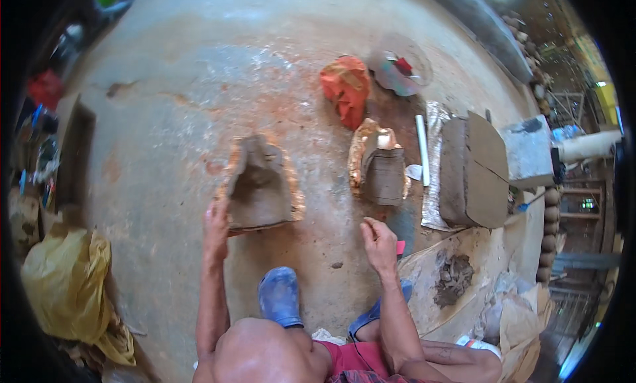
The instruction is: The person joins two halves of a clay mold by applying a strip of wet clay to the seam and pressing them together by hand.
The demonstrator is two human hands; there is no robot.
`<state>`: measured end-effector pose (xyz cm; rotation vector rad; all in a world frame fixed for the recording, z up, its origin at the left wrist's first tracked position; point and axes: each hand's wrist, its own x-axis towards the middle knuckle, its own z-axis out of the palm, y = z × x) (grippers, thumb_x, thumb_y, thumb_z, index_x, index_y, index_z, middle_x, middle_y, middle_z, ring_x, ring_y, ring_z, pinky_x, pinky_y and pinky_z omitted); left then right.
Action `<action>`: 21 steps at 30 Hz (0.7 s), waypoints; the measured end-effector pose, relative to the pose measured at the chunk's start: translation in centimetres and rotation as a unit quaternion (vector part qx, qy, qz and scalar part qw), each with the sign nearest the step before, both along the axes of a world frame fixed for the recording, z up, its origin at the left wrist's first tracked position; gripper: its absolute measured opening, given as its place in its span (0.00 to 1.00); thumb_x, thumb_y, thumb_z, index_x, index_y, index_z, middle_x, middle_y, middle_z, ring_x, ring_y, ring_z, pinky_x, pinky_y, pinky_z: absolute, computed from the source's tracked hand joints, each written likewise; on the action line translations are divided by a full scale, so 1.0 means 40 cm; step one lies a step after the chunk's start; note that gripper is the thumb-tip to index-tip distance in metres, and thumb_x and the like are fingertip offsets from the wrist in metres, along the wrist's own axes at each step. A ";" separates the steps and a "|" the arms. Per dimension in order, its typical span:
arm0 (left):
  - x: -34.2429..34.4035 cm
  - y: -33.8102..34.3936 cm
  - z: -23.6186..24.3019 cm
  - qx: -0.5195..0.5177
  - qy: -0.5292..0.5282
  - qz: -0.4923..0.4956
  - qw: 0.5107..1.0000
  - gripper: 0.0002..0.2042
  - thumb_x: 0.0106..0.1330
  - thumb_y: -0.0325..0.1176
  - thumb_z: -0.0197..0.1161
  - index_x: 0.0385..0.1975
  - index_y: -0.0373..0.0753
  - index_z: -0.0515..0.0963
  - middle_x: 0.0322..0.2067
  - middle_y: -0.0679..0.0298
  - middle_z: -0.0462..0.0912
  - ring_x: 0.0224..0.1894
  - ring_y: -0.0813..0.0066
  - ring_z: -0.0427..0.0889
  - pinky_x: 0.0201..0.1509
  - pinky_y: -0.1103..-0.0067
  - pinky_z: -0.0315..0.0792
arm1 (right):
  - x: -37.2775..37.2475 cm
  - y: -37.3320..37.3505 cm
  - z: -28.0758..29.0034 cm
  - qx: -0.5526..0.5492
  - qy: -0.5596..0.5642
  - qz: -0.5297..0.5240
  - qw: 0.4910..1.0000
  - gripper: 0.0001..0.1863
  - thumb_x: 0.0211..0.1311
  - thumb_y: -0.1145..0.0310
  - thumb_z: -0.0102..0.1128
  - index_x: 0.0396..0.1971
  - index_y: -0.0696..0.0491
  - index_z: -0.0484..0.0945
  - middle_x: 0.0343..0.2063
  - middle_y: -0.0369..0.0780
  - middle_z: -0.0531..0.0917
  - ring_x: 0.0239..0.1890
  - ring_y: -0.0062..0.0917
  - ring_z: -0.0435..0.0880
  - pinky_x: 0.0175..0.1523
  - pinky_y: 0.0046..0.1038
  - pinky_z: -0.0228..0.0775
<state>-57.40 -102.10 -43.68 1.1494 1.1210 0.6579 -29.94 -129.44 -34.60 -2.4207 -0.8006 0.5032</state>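
Note:
A hollow mould point(296, 191) with a rough orange-tan rim, lined with grey-brown clay point(260, 197), is in front of me. My left hand point(216, 227) grips its left side near the lower corner; some fingers are hidden behind it. To the right, my right hand point(379, 242) is held above the floor, fingers curled together; whether anything small is in them is hidden. A pink object point(400, 247) shows just beside that hand. Beyond it sits a second, smaller mould point(356, 159) with a ridged grey clay piece point(385, 178) in it.
A large cut clay block point(474, 171) lies at the right beside a white rod point(422, 150). Further off are an orange-red bag point(347, 88) and a clear basin point(401, 65). Clay scraps point(454, 279) lie on a sheet at right; a yellow bag point(66, 284) stands at left.

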 end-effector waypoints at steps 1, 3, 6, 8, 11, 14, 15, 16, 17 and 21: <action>-0.012 0.042 0.010 -0.012 0.001 0.011 1.000 0.22 0.80 0.47 0.57 0.64 0.40 0.77 0.50 0.64 0.81 0.49 0.72 0.82 0.42 0.71 0.84 | 0.042 -0.011 -0.007 0.039 -0.051 -0.030 0.998 0.19 0.75 0.59 0.63 0.50 0.60 0.86 0.44 0.50 0.90 0.44 0.34 0.90 0.51 0.33 0.80; -0.022 0.117 0.030 -0.045 -0.005 0.022 0.999 0.23 0.80 0.48 0.56 0.66 0.42 0.75 0.55 0.61 0.80 0.54 0.66 0.84 0.41 0.63 0.89 | 0.136 -0.044 -0.030 0.076 -0.104 -0.067 0.989 0.18 0.75 0.59 0.63 0.48 0.60 0.87 0.43 0.50 0.90 0.43 0.35 0.90 0.50 0.33 0.80; 0.026 0.156 0.087 -0.067 -0.037 0.039 0.996 0.23 0.80 0.48 0.55 0.67 0.42 0.74 0.53 0.62 0.81 0.55 0.64 0.85 0.41 0.65 0.89 | 0.270 -0.079 -0.033 0.086 -0.146 -0.161 0.972 0.19 0.74 0.56 0.63 0.43 0.59 0.87 0.39 0.51 0.88 0.41 0.44 0.88 0.48 0.40 0.79; 0.007 0.179 0.098 -0.052 -0.013 0.027 0.998 0.22 0.80 0.47 0.54 0.67 0.42 0.75 0.55 0.63 0.80 0.55 0.65 0.85 0.42 0.69 0.88 | 0.308 -0.034 -0.008 -0.007 -0.122 -0.220 0.968 0.19 0.73 0.55 0.64 0.39 0.60 0.86 0.38 0.51 0.88 0.42 0.44 0.88 0.50 0.41 0.78; -0.039 0.227 0.093 -0.069 0.038 0.039 0.996 0.23 0.80 0.44 0.54 0.69 0.40 0.73 0.54 0.62 0.80 0.54 0.69 0.85 0.43 0.74 0.87 | 0.347 0.030 0.002 -0.085 -0.111 -0.273 0.952 0.23 0.73 0.50 0.63 0.39 0.60 0.86 0.37 0.50 0.89 0.41 0.45 0.88 0.50 0.40 0.77; 0.020 0.210 0.151 0.311 0.252 0.139 0.906 0.26 0.79 0.40 0.60 0.72 0.34 0.71 0.62 0.54 0.79 0.63 0.63 0.80 0.64 0.72 0.75 | 0.391 0.040 -0.043 0.069 -0.079 -0.222 0.969 0.29 0.73 0.44 0.61 0.51 0.58 0.84 0.43 0.53 0.88 0.48 0.47 0.87 0.57 0.42 0.76; 0.145 0.129 0.217 0.358 0.104 0.162 0.914 0.27 0.77 0.40 0.63 0.71 0.31 0.71 0.67 0.51 0.78 0.68 0.59 0.77 0.75 0.70 0.66 | 0.412 0.009 -0.072 0.056 -0.087 -0.228 0.968 0.29 0.73 0.44 0.61 0.51 0.58 0.84 0.43 0.53 0.88 0.48 0.47 0.87 0.57 0.42 0.76; 0.256 0.055 0.253 0.322 0.004 0.062 0.945 0.28 0.75 0.36 0.66 0.71 0.30 0.70 0.67 0.46 0.77 0.70 0.57 0.76 0.75 0.69 0.66 | 0.438 -0.023 -0.095 0.040 -0.086 -0.185 0.978 0.32 0.73 0.43 0.60 0.59 0.58 0.80 0.48 0.55 0.87 0.54 0.48 0.85 0.62 0.43 0.73; 0.350 -0.004 0.254 0.305 0.026 -0.070 0.949 0.35 0.73 0.42 0.67 0.74 0.31 0.64 0.71 0.44 0.71 0.73 0.51 0.70 0.77 0.66 0.63 | 0.446 -0.031 -0.110 0.030 -0.078 -0.137 0.987 0.36 0.73 0.42 0.59 0.66 0.57 0.76 0.53 0.57 0.85 0.59 0.49 0.83 0.66 0.44 0.71; 0.728 -0.137 0.150 0.196 0.022 -0.280 0.940 0.52 0.67 0.63 0.65 0.80 0.33 0.51 0.76 0.38 0.60 0.77 0.42 0.61 0.79 0.61 0.60 | 0.367 0.072 -0.119 0.018 -0.048 -0.164 0.985 0.39 0.74 0.47 0.60 0.74 0.58 0.66 0.64 0.60 0.76 0.68 0.54 0.74 0.72 0.46 0.65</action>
